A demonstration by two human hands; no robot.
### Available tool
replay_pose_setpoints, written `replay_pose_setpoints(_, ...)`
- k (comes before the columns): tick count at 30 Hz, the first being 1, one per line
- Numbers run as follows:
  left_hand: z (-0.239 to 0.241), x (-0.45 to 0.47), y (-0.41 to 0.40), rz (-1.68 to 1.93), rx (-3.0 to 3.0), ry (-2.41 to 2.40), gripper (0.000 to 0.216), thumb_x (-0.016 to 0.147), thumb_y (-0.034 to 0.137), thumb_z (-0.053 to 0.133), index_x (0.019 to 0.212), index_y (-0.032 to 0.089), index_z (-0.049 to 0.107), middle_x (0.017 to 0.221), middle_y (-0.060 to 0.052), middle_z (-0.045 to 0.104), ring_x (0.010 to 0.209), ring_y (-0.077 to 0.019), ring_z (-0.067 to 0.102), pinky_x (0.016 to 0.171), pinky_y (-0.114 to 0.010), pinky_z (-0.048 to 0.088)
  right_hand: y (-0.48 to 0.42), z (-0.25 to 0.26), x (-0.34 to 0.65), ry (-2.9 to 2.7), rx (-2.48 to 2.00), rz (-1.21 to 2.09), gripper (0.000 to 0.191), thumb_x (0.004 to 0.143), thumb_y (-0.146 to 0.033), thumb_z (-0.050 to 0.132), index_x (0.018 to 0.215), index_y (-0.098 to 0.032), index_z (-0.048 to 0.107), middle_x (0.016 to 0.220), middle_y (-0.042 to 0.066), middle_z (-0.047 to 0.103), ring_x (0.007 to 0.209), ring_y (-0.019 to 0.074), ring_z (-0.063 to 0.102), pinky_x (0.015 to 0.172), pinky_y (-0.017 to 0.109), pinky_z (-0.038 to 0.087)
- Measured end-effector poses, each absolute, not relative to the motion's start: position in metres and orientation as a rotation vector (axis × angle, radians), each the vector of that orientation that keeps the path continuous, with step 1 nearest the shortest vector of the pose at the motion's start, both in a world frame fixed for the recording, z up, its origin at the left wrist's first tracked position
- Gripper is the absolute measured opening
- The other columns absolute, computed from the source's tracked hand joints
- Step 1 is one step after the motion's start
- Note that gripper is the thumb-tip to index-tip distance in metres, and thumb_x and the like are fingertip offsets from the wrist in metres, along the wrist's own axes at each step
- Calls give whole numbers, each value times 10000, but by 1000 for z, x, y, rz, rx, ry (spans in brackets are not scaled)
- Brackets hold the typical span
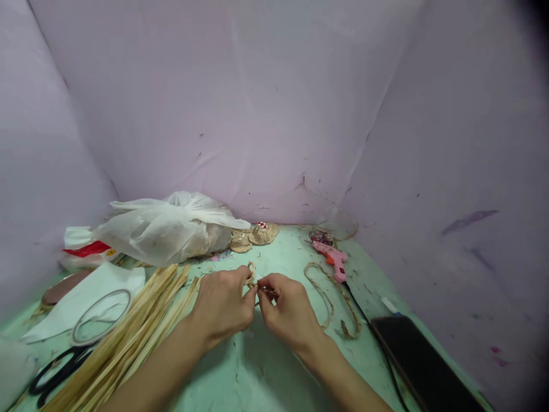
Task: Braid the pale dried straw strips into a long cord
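Observation:
In front of me, above the table, my left hand (223, 304) and my right hand (288, 308) meet with fingertips almost touching. Both pinch a braided straw cord (251, 267), whose small loop rises above the left fingers. The part between my fingertips is mostly hidden by them. To the right of my right hand, a longer length of braided cord (315, 278) curves over the table; whether it joins the held piece cannot be seen. Beside my left forearm lies a bundle of long, flat straw strips (128, 320).
A pink glue gun (333, 258) with a black cable and a dark phone (422, 366) lie right. Black-handled scissors (60, 366), a ring (77, 326) and white cloth (103, 286) lie left. Behind are a white plastic bag (171, 229) and woven straw pieces (261, 234).

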State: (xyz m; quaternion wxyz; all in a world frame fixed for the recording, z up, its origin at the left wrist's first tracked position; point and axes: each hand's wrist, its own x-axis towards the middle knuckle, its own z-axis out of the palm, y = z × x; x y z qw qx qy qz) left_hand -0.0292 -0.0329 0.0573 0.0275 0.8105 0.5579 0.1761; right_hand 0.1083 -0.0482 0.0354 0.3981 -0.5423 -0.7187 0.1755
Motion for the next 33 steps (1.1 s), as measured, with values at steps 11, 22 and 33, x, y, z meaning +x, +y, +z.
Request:
replay_pose_setpoints(11, 57, -31, -31, 588, 2369, 1691, 113, 636, 213, 422, 585, 184, 520, 541, -5, 544, 531, -128, 469, 498, -239, 213, -50, 33, 109, -1969, -1050, 280, 163, 743, -86, 410, 665, -158, 533, 609, 19, 542, 550, 97, 487, 525, 190, 338)
replay_pose_setpoints(22, 54, -29, -21, 809, 1694, 1496, 99, 553, 223, 479, 576, 148, 540, 465, 42, 468, 442, -79, 382, 415, -190, 239, -52, 29, 110, -1908, -915, 114, 202, 756, -96, 431, 567, -167, 430, 529, -18, 386, 475, 84, 366, 468, 219, 262)
replay_pose_setpoints(33, 54, -39, -19, 743, 2290, 1574, 153, 641, 219, 446, 646, 172, 591, 523, 16, 519, 489, -89, 402, 489, -204, 240, -48, 36, 108, -1648, -1250, 836, 218, 718, -246, 522, 904, -139, 562, 673, 17, 595, 520, 90, 494, 468, 192, 379)
